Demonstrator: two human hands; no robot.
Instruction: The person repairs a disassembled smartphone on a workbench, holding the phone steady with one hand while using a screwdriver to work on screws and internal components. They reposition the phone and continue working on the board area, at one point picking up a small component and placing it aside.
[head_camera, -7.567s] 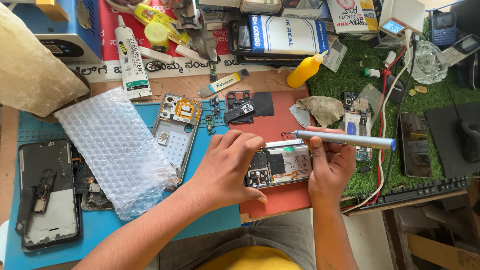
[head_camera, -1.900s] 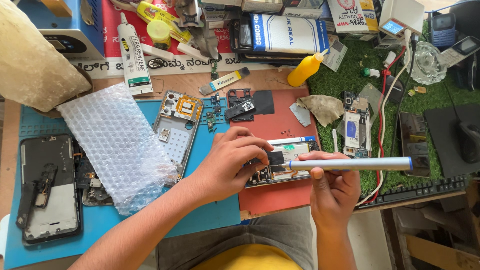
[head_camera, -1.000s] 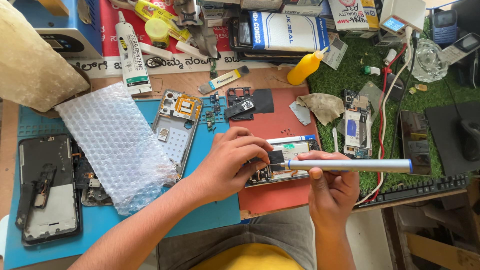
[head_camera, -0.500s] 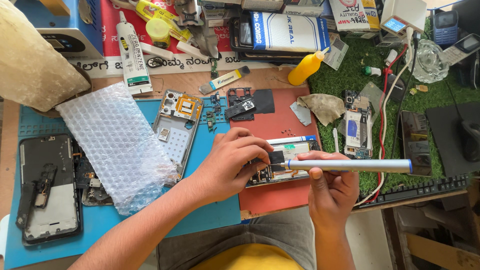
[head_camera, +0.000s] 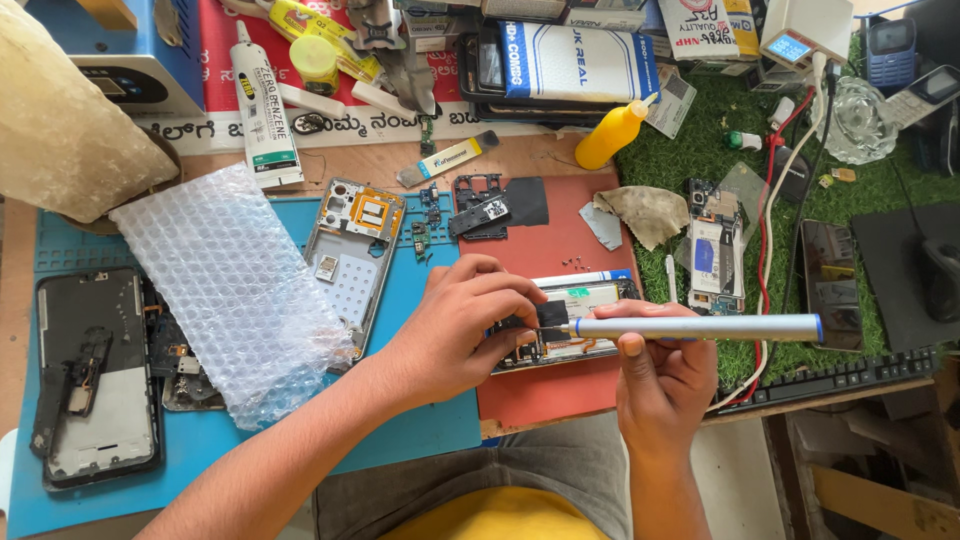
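On the rust-red rectangular work mat (head_camera: 560, 395), head view: an opened smartphone with exposed board and pale battery (head_camera: 580, 320) lies across the mat's middle, long axis roughly left to right. The mat's near edge runs just beside the bench's front edge, so little bare mat remains between phone and drop-off.

Left hand (head_camera: 465, 325): fingers curled down over the phone's left end, fingertips pressing on a small black part there; thumb tucked toward the near side. It holds the phone flat rather than lifting it.

Right hand (head_camera: 660, 375): closed in a pinch around a slim silver-grey pen-shaped screwdriver with blue bands (head_camera: 695, 327). The tool lies nearly level, tip pointing left and meeting the phone's interior just beside the left fingertips. Its tail end reaches right, past the mat's right edge and over the green artificial-grass mat (head_camera: 700, 150).

Surroundings, relative to the red mat:
- Far corner, left: black plastic cover plates (head_camera: 500, 205). Bare mat between them and the phone.
- Far edge, right: crumpled tan cloth (head_camera: 645, 212); beyond it a yellow squeeze bottle (head_camera: 610, 132).
- Left, abutting: blue silicone mat (head_camera: 420, 440) carrying a silver phone mid-frame (head_camera: 352, 255) and a clear bubble-wrap sheet (head_camera: 230, 290). Near strip of blue mat open.
- Right, just past the edge: a second stripped phone (head_camera: 712, 250), red and white cables (head_camera: 768, 260), black keyboard (head_camera: 835, 375) at the bench's front edge. Room on this side is tight.
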